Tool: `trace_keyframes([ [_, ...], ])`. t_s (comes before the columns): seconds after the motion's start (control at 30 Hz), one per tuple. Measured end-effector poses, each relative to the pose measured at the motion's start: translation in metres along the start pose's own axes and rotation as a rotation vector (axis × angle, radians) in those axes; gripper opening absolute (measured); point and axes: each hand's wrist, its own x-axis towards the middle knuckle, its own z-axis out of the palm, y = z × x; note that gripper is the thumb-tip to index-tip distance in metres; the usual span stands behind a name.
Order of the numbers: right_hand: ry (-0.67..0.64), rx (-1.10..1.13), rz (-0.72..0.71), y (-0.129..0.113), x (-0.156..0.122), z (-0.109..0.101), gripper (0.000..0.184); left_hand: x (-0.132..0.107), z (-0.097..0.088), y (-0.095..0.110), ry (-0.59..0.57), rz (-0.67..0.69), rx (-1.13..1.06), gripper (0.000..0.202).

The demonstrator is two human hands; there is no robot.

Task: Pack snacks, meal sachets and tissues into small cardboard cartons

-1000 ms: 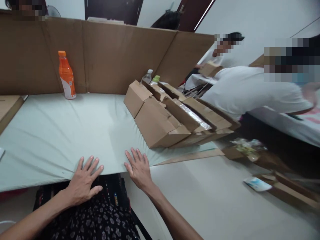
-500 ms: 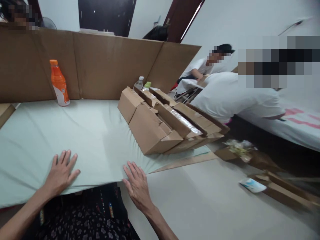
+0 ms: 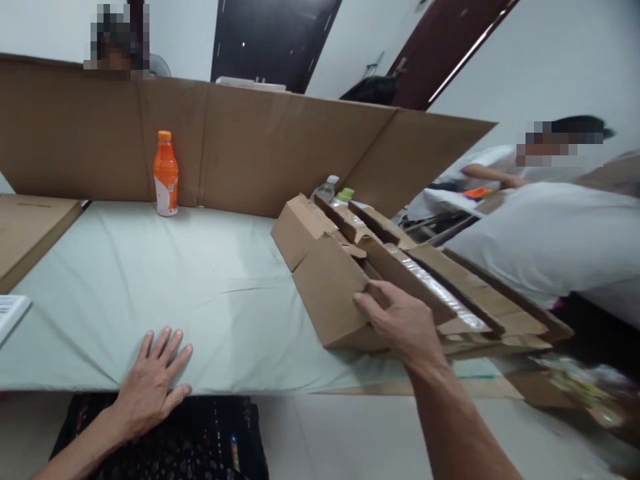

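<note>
My left hand (image 3: pixel 153 380) lies flat near the front edge of the pale green tablecloth (image 3: pixel 240 313), fingers spread and holding nothing. My right hand (image 3: pixel 403 323) is closed over the upper edge of the nearest cardboard box (image 3: pixel 327 290), its fingertips partly hidden behind the box wall. That box is one of several long open boxes standing side by side on the right of the table. Clear plastic packaging (image 3: pixel 435 283) shows in a box farther right. A clear bottle (image 3: pixel 327 189) and a green-capped bottle (image 3: pixel 344 195) poke up behind the boxes.
An orange bottle (image 3: pixel 167 180) stands upright before a tall cardboard screen (image 3: pixel 280 147). At the left are a flat cardboard box (image 3: pixel 35 227) and the corner of a white object (image 3: pixel 13 313). People in white shirts (image 3: pixel 565 240) are close on the right; another head shows behind the screen.
My right hand has moved from the table's front edge up and right onto the near box's edge. My left hand stays flat on the cloth. The view has swung left.
</note>
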Motion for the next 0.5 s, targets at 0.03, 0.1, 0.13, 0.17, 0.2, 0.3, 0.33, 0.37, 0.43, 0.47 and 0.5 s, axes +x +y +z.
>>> trace_keyframes([
  [0.03, -0.035, 0.05, 0.001, -0.002, 0.001, 0.005, 0.043, 0.0, -0.003, -0.002, -0.014, -0.012, -0.068, 0.06],
  [0.1, -0.053, 0.137, -0.023, -0.015, -0.003, 0.011, 0.038, 0.0, -0.013, -0.011, -0.037, -0.07, -0.238, 0.059],
  [0.13, -0.052, 0.169, -0.059, -0.024, -0.006, 0.011, 0.036, 0.001, -0.02, -0.017, -0.041, -0.114, -0.33, 0.061],
  [0.17, -0.048, 0.197, -0.107, -0.036, -0.01, 0.01, 0.033, 0.002, -0.027, -0.024, -0.04, -0.165, -0.416, 0.064],
  [0.2, -0.048, 0.223, -0.168, -0.049, -0.013, 0.009, 0.03, 0.005, -0.034, -0.032, -0.035, -0.219, -0.491, 0.069],
  [0.3, -0.077, 0.316, -0.429, -0.096, -0.021, 0.003, 0.02, 0.015, -0.053, -0.055, -0.002, -0.332, -0.638, 0.087],
  [0.33, -0.108, 0.35, -0.533, -0.112, -0.023, 0.002, 0.02, 0.018, -0.058, -0.062, 0.01, -0.346, -0.672, 0.094],
  [0.37, -0.15, 0.388, -0.632, -0.128, -0.026, 0.001, 0.021, 0.021, -0.061, -0.068, 0.026, -0.351, -0.706, 0.101],
  [0.43, -0.27, 0.507, -0.8, -0.154, -0.03, 0.0, 0.023, 0.024, -0.065, -0.078, 0.057, -0.338, -0.786, 0.117],
  [0.47, -0.344, 0.594, -0.855, -0.164, -0.032, -0.002, 0.023, 0.025, -0.066, -0.083, 0.068, -0.328, -0.83, 0.126],
  [0.5, -0.422, 0.695, -0.885, -0.172, -0.033, -0.003, 0.024, 0.024, -0.066, -0.087, 0.077, -0.32, -0.879, 0.135],
])
